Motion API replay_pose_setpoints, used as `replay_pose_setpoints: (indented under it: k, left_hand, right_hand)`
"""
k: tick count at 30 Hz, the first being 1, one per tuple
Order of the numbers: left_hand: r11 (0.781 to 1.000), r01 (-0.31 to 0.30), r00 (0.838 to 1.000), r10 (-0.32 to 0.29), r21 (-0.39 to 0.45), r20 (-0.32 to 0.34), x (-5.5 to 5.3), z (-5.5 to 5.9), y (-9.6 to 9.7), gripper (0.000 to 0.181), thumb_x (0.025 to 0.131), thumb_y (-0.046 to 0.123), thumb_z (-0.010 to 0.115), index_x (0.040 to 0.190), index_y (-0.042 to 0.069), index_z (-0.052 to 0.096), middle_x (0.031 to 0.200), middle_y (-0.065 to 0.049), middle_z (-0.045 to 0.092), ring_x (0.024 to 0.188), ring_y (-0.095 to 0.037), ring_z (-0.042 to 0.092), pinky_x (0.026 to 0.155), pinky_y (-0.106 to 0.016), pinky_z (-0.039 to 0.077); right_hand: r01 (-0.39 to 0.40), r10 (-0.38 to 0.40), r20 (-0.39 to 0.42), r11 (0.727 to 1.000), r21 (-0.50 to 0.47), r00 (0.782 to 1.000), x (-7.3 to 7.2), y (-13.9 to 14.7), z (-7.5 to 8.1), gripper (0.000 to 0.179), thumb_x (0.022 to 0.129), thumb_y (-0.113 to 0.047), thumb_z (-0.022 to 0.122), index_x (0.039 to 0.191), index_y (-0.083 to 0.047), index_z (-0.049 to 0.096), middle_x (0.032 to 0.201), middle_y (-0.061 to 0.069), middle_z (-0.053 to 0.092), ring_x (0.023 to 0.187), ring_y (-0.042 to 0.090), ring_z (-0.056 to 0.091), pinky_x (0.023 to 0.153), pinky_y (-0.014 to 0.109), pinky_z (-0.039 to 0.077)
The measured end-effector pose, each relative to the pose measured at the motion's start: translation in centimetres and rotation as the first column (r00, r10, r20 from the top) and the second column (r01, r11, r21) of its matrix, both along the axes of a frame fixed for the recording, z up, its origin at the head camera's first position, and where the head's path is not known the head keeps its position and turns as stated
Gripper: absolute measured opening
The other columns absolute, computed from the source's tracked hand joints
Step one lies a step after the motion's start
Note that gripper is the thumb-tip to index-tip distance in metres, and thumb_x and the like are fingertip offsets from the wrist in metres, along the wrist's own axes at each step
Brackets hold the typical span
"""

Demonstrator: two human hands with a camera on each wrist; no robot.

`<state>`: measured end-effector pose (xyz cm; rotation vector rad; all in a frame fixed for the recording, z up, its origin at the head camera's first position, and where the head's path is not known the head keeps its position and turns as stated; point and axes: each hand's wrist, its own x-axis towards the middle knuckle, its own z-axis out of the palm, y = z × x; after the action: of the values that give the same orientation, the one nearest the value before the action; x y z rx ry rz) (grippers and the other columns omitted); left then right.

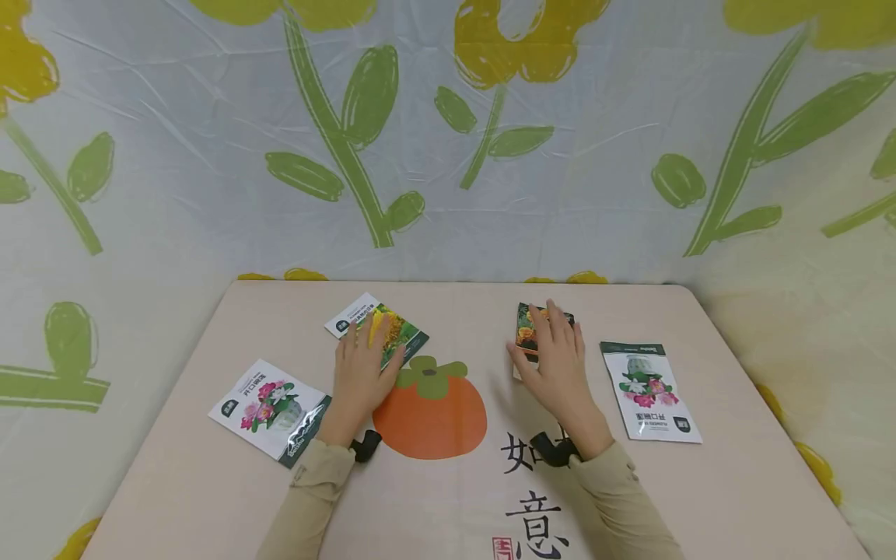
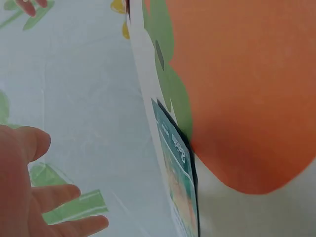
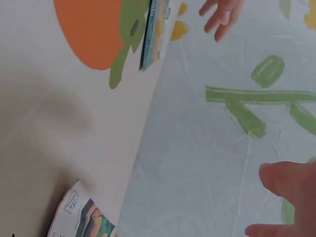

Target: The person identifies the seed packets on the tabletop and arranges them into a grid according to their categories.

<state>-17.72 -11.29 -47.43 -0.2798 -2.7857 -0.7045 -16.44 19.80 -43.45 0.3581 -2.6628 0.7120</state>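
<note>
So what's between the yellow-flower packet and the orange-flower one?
In the head view, it's bare tabletop straight between the yellow-flower packet and the orange-flower packet; the printed fruit is lower down.

In the head view, two black characters, 如 (partly covered) and 意, stand at bottom centre on the tabletop (image 1: 448,505), beside a red seal (image 1: 502,548) too small to decipher. The pink-flowered packet at lower left (image 1: 269,408) reads 开口碗莲; the packet at centre right (image 1: 651,393) bears the same name upside down. Small lettering on the yellow-flowered packet (image 1: 402,333) is illegible.
</note>
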Motion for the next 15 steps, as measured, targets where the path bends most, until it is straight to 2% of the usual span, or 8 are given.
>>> replay_pose_setpoints:
  k: [6,9,15]
  left_hand:
    - [0.998,-0.022,0.999,0.024,0.06,-0.033,-0.6,-0.2,-0.6,0.059,0.103,0.038,0.048,0.152,0.007,0.037,0.154,-0.025,0.033,0.14,-0.051,0.028,0.111,-0.065,0.024]
    - [0.995,-0.043,0.999,0.045,0.091,-0.022,-0.9,-0.4,-0.9,0.058,0.104,0.037,0.047,0.153,0.008,0.036,0.155,-0.023,0.033,0.141,-0.049,0.028,0.113,-0.063,0.022]
    - [0.981,-0.084,0.996,0.085,0.176,0.007,-1.6,-0.7,-1.5,0.058,0.104,0.038,0.045,0.153,0.008,0.035,0.156,-0.022,0.032,0.142,-0.046,0.027,0.114,-0.062,0.02]
  right_hand:
    - [-0.038,0.024,-0.138,0.995,-0.097,0.99,-0.8,-0.7,0.4,0.062,0.094,-0.024,0.065,0.144,0.003,0.042,0.152,0.027,0.035,0.14,0.044,0.032,0.115,0.066,0.01]
    - [-0.057,0.028,-0.188,0.987,-0.148,0.982,-1.2,-1.1,0.7,0.059,0.093,-0.02,0.066,0.142,0.005,0.045,0.15,0.028,0.039,0.138,0.044,0.036,0.113,0.068,0.013]
    - [-0.074,0.025,-0.193,0.965,-0.251,0.981,-1.7,-2.1,1.9,0.057,0.095,-0.018,0.064,0.144,0.004,0.044,0.15,0.025,0.04,0.139,0.042,0.035,0.116,0.064,0.013]
